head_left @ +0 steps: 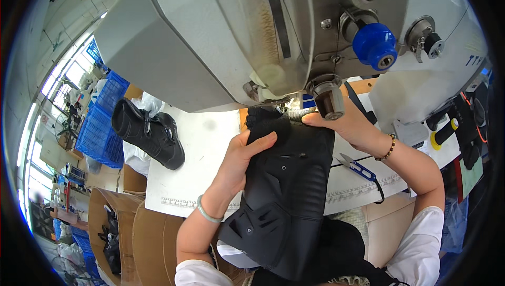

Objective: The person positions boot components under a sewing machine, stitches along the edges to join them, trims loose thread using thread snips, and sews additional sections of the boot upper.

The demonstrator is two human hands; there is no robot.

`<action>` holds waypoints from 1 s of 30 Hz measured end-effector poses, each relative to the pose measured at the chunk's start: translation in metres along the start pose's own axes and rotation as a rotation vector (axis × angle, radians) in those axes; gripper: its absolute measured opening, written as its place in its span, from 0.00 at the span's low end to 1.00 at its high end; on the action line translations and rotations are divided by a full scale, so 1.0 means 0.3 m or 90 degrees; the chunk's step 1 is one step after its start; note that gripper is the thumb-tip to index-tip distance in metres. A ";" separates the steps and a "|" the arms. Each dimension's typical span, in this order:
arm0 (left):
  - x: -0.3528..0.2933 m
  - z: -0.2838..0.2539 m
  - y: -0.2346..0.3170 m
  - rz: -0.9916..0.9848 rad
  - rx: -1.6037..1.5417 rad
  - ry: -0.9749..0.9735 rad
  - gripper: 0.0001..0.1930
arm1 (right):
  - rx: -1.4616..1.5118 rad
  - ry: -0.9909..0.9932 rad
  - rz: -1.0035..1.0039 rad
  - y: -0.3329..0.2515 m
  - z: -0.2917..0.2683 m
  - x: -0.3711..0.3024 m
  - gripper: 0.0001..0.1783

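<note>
Centrally, a black shoe piece (286, 181) was held up beneath the head of a large grey sewing machine (184, 38), its upper end brought close under the needle area and its lower end hung past the near edge of a white table (202, 149). Its left edge was gripped by the left hand (235, 161), with the thumb laid along the top face and the fingers hidden underneath. At the upper right corner, the piece was met by the thumb of the right hand (353, 123); the fingers were partly covered by the machine, so whether that hand was closed on the piece could not be told. A pale bangle (208, 210) was worn on the left wrist and a beaded bracelet (390, 147) on the right.

To the right of the piece, blue-handled snips (363, 172) were laid on the table near a ruler strip (363, 189). On the left, a black boot (147, 133) was set tilted on the table, well apart from the left hand. Behind it, blue crates (102, 120) were stacked, and below them black items (111, 246) were contained in a cardboard box (126, 215). A blue knob (374, 46) was fitted to the machine's front.
</note>
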State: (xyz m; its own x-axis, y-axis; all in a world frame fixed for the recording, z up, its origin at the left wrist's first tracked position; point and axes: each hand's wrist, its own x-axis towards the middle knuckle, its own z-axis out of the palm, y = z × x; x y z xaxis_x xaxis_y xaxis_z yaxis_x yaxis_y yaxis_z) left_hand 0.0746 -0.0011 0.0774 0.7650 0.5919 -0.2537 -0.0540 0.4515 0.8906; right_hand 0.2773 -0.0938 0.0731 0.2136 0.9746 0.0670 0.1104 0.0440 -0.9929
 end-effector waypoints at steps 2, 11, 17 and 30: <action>-0.001 -0.001 -0.024 0.043 0.017 0.023 0.12 | -0.103 0.009 -0.021 0.018 -0.013 0.002 0.17; 0.016 -0.018 -0.033 0.032 -0.001 0.007 0.11 | -0.114 0.010 -0.048 0.035 -0.013 0.004 0.15; 0.024 -0.023 -0.022 0.032 0.005 0.015 0.10 | -0.168 -0.001 -0.001 0.011 -0.022 0.018 0.17; 0.048 -0.023 -0.025 0.072 0.019 0.009 0.12 | 0.051 -0.062 0.044 0.027 -0.033 0.009 0.17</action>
State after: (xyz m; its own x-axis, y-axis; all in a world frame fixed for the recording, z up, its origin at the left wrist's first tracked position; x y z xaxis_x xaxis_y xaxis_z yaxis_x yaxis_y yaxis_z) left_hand 0.0815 0.0086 0.0645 0.7463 0.6472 -0.1553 -0.1205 0.3609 0.9248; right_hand 0.2882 -0.0930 0.0662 0.1219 0.9925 -0.0077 0.0197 -0.0102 -0.9998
